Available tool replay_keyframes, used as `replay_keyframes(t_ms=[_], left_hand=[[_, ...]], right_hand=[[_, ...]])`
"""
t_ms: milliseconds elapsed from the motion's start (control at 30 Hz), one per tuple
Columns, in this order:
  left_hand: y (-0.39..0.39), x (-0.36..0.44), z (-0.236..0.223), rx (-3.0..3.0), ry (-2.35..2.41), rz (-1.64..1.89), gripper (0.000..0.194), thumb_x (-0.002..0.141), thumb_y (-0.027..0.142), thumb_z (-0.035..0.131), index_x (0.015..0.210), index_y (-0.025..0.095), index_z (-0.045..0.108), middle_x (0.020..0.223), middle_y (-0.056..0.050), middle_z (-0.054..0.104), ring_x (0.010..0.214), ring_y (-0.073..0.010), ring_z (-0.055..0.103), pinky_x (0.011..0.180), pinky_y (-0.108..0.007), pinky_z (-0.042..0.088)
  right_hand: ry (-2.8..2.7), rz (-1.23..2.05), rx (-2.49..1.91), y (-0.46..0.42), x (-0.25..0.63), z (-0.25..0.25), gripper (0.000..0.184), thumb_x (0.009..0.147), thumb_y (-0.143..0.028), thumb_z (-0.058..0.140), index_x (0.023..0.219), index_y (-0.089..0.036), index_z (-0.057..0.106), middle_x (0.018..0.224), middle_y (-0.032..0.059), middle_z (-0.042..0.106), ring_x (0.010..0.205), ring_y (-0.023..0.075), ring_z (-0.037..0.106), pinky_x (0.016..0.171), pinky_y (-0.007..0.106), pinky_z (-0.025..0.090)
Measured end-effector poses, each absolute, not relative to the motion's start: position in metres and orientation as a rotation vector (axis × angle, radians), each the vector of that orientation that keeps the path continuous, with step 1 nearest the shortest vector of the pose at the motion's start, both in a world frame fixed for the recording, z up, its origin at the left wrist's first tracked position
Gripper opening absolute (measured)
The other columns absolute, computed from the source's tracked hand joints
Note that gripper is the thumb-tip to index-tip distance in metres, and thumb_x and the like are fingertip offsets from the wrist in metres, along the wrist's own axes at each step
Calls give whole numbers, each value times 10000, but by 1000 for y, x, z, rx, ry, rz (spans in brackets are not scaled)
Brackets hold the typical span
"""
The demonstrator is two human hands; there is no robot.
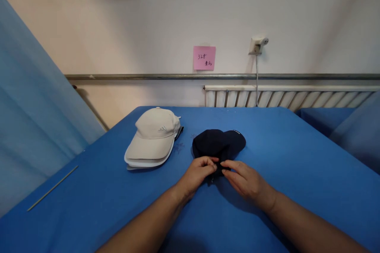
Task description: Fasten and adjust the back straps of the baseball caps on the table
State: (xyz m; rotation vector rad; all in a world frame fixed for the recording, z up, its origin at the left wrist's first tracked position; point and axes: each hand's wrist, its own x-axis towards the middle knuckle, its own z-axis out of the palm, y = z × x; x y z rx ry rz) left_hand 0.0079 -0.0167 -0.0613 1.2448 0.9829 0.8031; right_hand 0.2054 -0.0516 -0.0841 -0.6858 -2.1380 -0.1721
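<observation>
A dark navy cap (218, 144) lies on the blue table (297, 158) in front of me, its brim pointing away to the right. My left hand (197, 174) pinches the cap's near edge, apparently its back strap, with curled fingers. My right hand (245, 180) pinches the same near edge from the right, fingertips almost touching those of the left. To the left lies a stack of beige caps (154, 136), the top one bearing a small logo, with a dark edge showing behind it.
A thin stick (52, 188) lies near the table's left edge. Blue cloth hangs at the left. On the wall behind are a pink note (204, 57), a white plug with cable (257, 45) and a radiator (285, 97). Another blue surface stands at the far right.
</observation>
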Motion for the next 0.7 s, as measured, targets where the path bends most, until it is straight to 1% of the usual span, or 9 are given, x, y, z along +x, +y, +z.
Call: replay_keyframes(t_ms=[100, 333, 467, 533, 600, 700], left_hand=[[-17, 9, -59, 1252, 1008, 786, 136, 654, 218, 631, 557, 158, 558, 1067, -114, 644, 1029, -246, 567, 819, -324, 427], [-18, 11, -57, 1290, 1025, 776, 126, 640, 205, 622, 540, 170, 554, 945, -106, 661, 1097, -268, 546, 849, -331, 414], [-17, 10, -58, 1292, 1000, 784, 129, 669, 206, 614, 562, 164, 558, 974, -108, 663, 1085, -260, 555, 831, -327, 425], [-17, 9, -56, 1320, 991, 808, 105, 695, 216, 625, 619, 156, 583, 1032, -108, 656, 1030, -239, 574, 811, -320, 435], [-18, 8, -51, 1410, 981, 817, 83, 714, 229, 653, 743, 156, 628, 1030, -94, 653, 938, -206, 589, 788, -309, 444], [-21, 4, -42, 1658, 951, 771, 235, 732, 232, 682, 960, 184, 661, 977, -58, 655, 887, -182, 578, 811, -306, 450]], right_hand=[[-2136, -147, -684, -53, 204, -82, 263, 909, -67, 518, 1143, -146, 610, 1097, 118, 670, 1015, 195, 636, 866, 315, 558], [-2135, -112, -693, -55, 202, -78, 276, 918, -82, 512, 1172, -150, 594, 1090, 115, 674, 998, 193, 643, 846, 317, 568], [-2138, -150, -684, -54, 204, -78, 268, 910, -70, 504, 1143, -150, 611, 1094, 120, 674, 1005, 199, 648, 846, 323, 571], [-2133, -175, -690, -54, 205, -80, 266, 903, -60, 507, 1129, -148, 616, 1098, 127, 670, 1017, 206, 648, 845, 329, 574], [-2114, -192, -705, -53, 207, -82, 273, 901, -58, 506, 1134, -154, 612, 1098, 126, 667, 1027, 209, 648, 842, 329, 578], [-2097, -186, -717, -52, 208, -84, 283, 910, -69, 500, 1155, -165, 603, 1112, 120, 658, 1048, 208, 642, 863, 337, 578]])
